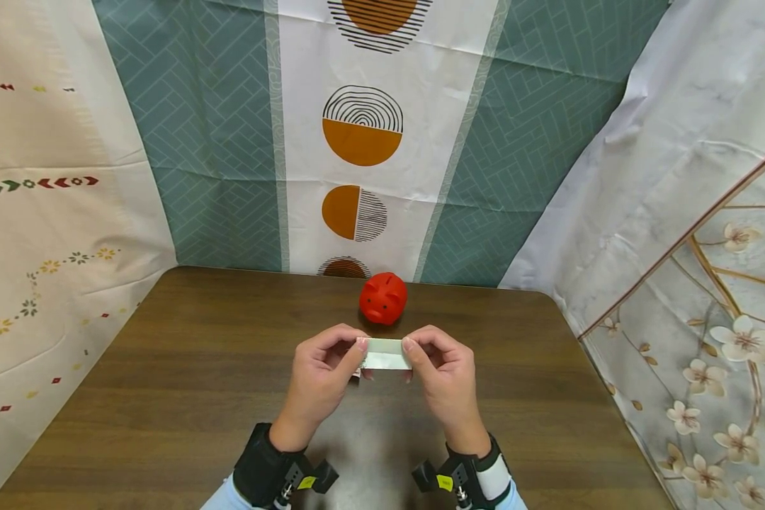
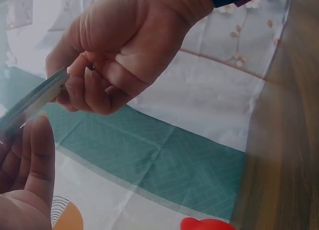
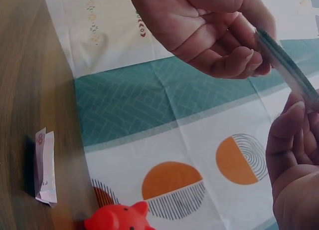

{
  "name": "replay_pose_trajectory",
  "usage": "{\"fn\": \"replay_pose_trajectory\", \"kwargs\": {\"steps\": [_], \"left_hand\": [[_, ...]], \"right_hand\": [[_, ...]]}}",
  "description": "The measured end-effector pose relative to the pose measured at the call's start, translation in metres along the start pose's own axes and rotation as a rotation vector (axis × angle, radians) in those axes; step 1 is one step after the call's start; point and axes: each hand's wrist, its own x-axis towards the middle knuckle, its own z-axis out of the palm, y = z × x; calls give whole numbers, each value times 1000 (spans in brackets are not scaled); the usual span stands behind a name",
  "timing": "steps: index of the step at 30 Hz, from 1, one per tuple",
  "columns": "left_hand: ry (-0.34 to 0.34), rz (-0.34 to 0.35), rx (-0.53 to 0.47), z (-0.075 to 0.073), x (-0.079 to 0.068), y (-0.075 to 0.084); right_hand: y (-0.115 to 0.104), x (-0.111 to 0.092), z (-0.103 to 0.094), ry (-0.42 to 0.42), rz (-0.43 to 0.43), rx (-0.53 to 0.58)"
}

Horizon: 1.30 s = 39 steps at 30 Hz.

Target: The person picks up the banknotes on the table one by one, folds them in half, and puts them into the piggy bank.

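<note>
Both hands hold a folded pale green banknote (image 1: 387, 354) level above the table, in the middle of the head view. My left hand (image 1: 320, 372) pinches its left end between thumb and fingers, and my right hand (image 1: 448, 379) pinches the right end the same way. Edge-on in the right wrist view, the banknote (image 3: 286, 68) shows as a thin layered strip. Just beyond the hands, a red piggy bank (image 1: 383, 299) with a slot on top stands on the table. A folded pinkish banknote (image 3: 46, 167) lies on the table, mostly hidden behind my left hand in the head view.
The brown wooden table (image 1: 185, 354) reaches back to a green and white patterned curtain (image 1: 217, 142). A cream cloth (image 1: 57, 234) hangs on the left, a floral cloth (image 1: 676, 354) on the right. Each wrist wears a black strap with a small camera.
</note>
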Motion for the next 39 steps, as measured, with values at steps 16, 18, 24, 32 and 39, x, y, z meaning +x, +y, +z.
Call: {"fn": "replay_pose_trajectory", "kwargs": {"steps": [16,18,24,32,39], "left_hand": [[-25,-5,27,2,0,-1],[-36,-2,25,1,0,-1],[-59,4,24,2,0,-2],[-70,-16,20,2,0,-1],[-73,-10,53,0,0,-2]], "right_hand": [[0,-2,3,-37,2,9],[0,-2,3,-40,6,0],[1,-2,5,-69,-7,16],[4,-2,7,-91,-24,24],[6,-2,9,-116,-27,41]]}}
